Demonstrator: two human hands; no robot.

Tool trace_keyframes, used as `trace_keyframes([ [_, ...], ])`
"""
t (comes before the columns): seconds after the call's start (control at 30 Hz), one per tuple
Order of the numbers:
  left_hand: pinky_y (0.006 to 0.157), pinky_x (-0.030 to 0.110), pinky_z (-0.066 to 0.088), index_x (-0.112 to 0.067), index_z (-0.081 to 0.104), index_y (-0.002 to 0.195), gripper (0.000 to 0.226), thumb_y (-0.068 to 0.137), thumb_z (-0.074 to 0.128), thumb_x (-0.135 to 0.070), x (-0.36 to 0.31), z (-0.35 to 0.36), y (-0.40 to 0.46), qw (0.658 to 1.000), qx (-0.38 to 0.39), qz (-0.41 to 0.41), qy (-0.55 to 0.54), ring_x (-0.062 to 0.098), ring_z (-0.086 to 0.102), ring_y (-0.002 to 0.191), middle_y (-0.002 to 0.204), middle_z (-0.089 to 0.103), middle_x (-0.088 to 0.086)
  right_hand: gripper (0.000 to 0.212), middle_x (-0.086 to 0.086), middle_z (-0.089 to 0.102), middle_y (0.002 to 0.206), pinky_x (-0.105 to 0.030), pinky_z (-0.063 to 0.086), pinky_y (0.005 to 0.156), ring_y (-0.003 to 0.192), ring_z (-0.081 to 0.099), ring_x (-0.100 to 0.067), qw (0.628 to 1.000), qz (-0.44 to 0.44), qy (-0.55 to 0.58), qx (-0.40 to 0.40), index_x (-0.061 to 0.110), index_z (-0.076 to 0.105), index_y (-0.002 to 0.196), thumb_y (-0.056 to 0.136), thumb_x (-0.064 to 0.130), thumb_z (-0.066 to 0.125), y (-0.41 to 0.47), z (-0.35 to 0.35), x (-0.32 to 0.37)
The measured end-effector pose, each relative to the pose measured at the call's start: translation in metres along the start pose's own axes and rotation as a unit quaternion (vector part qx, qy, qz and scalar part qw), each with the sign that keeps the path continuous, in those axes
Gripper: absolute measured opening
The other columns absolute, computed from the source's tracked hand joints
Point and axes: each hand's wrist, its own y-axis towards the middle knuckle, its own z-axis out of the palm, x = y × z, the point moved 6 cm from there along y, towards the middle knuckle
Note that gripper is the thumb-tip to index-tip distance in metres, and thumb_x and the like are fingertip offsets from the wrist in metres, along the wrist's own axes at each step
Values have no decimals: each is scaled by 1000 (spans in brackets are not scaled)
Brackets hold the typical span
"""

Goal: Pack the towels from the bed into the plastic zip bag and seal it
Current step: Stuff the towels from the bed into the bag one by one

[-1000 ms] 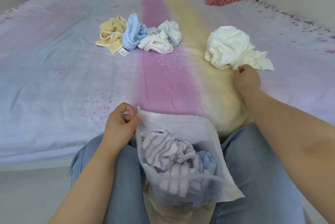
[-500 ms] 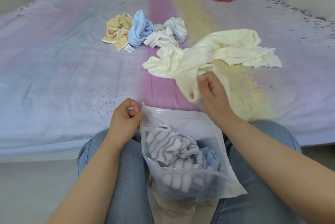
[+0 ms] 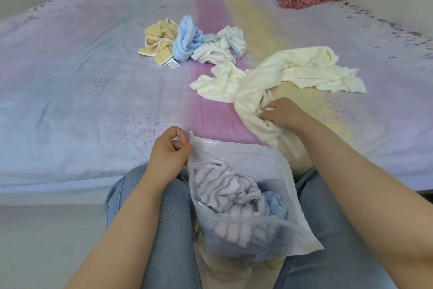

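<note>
The bed spreads out ahead of both my hands, and most of what is left to pack lies on it. Biggest is the cream towel, sprawled from under my right hand away to the far right; my right fingers are curled shut into a bunched fold of its near end, which trails toward the edge of the bed. Beyond my right hand and a little to the left sits the small heap — a yellow towel, a blue towel and a white towel with blue trim, all touching one another and just beside the far corner of the cream one. Nearest me, standing on my lap between my knees, is the plastic zip bag, its mouth open; my left hand pinches the left corner of the rim, fingers closed on the plastic to hold it up. Inside I can see a striped towel and a bit of a blue one to its right. So I judge the job roughly part done: some are in, four lie outside, and the zip is not yet closed.
</note>
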Motion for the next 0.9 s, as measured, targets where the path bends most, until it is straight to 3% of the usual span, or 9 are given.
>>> trace_keyframes([
  [0.13, 43, 12, 34, -29, 44, 66, 38, 81, 51, 5, 2, -2, 0, 1000, -2, 0, -11, 7, 40, 34, 39, 38, -10, 7, 15, 65, 76, -13, 44, 62, 69, 56, 1, 971, -119, 192, 80, 29, 68, 75, 77, 23, 65, -65, 6, 57],
  [0.23, 41, 14, 33, -27, 44, 66, 36, 81, 53, 5, 2, -2, 0, 1000, -2, -4, -21, 8, 38, 34, 38, 41, -11, 8, 17, 61, 81, -7, 40, 66, 72, 54, 7, 949, -250, -10, 191, 24, 64, 86, 81, 17, 64, -119, 34, 81],
  [0.33, 41, 16, 33, -27, 45, 66, 31, 79, 54, 0, 1, -3, -2, 999, 4, -6, -31, 8, 38, 35, 37, 47, -8, 14, 4, 62, 87, -29, 42, 68, 79, 56, -17, 856, -253, -330, 308, 17, 61, 98, 87, 19, 52, -154, 84, 55],
  [0.43, 43, 19, 35, -29, 45, 66, 27, 76, 54, -5, 1, -4, -4, 999, 8, -11, -35, 11, 41, 37, 39, 53, -4, 12, 0, 67, 87, -29, 45, 65, 71, 58, -17, 860, -214, -263, 381, 18, 64, 93, 89, 18, 52, -152, 91, 47],
  [0.57, 42, 17, 34, -28, 45, 67, 34, 80, 52, 2, 1, -4, -4, 999, 9, -10, -30, 8, 40, 37, 38, 51, -5, 27, 9, 68, 90, -28, 50, 70, 72, 59, -1, 967, -163, 191, 38, 28, 67, 89, 85, 3, 57, -75, 18, 59],
  [0.63, 43, 17, 35, -32, 46, 64, 39, 81, 53, 2, 0, -3, -4, 999, 12, -13, -31, 7, 40, 36, 38, 52, -5, 47, 0, 51, 130, -34, 42, 96, 108, 52, -8, 976, -170, 67, -122, 32, 57, 119, 81, 5, 58, -42, -9, 47],
  [0.7, 42, 17, 35, -31, 45, 64, 38, 81, 53, 3, 0, -2, -4, 999, 14, -16, -34, 6, 40, 36, 38, 51, -5, 70, -11, 13, 156, -39, 21, 112, 141, 18, -28, 986, -85, -131, -51, 39, 34, 141, 82, 15, 61, -3, 4, 20],
  [0.77, 42, 17, 35, -29, 45, 65, 35, 80, 53, 2, 0, -2, -4, 999, 13, -16, -35, 7, 40, 36, 38, 51, -6, 58, -16, 12, 157, -38, 15, 114, 145, 8, -29, 974, -31, -220, 35, 36, 39, 140, 87, 28, 60, 16, 24, -5],
  [0.9, 43, 18, 35, -34, 46, 62, 39, 79, 53, 0, 1, -4, -6, 999, 13, -15, -41, 8, 40, 36, 38, 51, -5, 8, -6, 61, 90, -28, 41, 80, 88, 55, -19, 985, -43, 157, -48, 13, 61, 91, 93, 9, 55, 15, 18, -12],
])
